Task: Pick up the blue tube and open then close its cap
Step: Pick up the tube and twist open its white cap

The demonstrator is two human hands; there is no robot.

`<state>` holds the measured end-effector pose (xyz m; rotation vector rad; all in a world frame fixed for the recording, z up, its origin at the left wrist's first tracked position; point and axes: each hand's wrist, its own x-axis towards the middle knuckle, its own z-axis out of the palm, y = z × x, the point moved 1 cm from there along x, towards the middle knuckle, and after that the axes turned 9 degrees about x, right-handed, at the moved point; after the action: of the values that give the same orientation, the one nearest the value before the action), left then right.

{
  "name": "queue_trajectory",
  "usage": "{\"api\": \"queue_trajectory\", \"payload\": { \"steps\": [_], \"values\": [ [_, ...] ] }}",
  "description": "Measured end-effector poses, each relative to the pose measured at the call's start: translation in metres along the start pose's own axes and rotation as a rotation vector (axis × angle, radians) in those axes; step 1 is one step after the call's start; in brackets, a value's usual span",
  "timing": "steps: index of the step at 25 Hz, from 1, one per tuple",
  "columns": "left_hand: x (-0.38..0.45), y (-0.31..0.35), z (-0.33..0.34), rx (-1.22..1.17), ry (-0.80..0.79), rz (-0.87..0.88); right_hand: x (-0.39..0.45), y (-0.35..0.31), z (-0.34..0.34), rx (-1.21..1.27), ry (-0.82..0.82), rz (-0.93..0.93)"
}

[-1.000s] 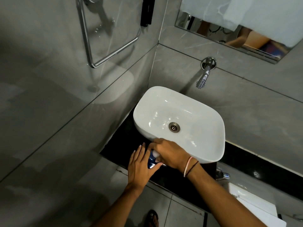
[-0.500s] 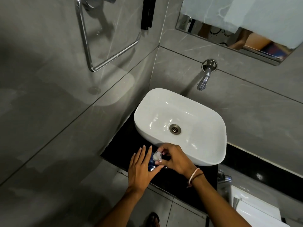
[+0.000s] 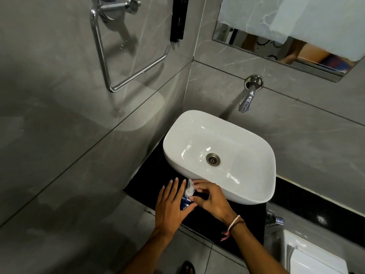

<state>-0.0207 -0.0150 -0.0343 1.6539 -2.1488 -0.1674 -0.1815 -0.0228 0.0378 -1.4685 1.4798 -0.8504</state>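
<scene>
Left hand grip wrapped round blue tube; right hand fingertips pinch flip cap, swung open toward 12 o'clock. Opening step done, by look; next: press cap shut.

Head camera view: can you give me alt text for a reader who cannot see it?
Two bare hands hold a small blue plastic tube over a black counter: the left hand cradles it while the right hand works its flipped-up translucent cap. Beyond them sits a white ceramic basin.
</scene>
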Motion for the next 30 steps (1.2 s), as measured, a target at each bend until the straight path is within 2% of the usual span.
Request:
{"api": "queue_trajectory", "payload": {
  "steps": [3, 7, 10, 14, 17, 22, 26, 30],
  "values": [
    [-0.001, -0.002, 0.003, -0.025, 0.001, 0.005, 0.001, 0.004, 0.001, -0.012, 0.067, 0.005],
    [-0.001, -0.001, 0.007, -0.091, 0.014, 0.006, 0.002, 0.008, 0.003, 0.053, -0.011, 0.005],
    [-0.001, -0.003, 0.010, -0.158, 0.025, -0.007, 0.002, 0.015, 0.007, 0.122, 0.092, 0.010],
    [-0.002, -0.005, 0.013, -0.175, 0.003, -0.017, -0.002, 0.023, 0.015, 0.163, 0.058, -0.028],
    [-0.003, -0.006, 0.013, -0.168, -0.002, -0.020, 0.001, 0.028, 0.017, 0.225, 0.133, -0.030],
    [-0.002, -0.005, 0.014, -0.167, -0.010, -0.039, 0.004, 0.028, 0.017, 0.227, 0.062, -0.054],
    [-0.001, -0.005, 0.015, -0.164, 0.004, -0.030, 0.001, 0.026, 0.022, 0.234, 0.175, -0.075],
    [-0.001, -0.006, 0.016, -0.169, -0.009, -0.026, 0.000, 0.031, 0.022, 0.195, 0.074, -0.071]
  ]
}}
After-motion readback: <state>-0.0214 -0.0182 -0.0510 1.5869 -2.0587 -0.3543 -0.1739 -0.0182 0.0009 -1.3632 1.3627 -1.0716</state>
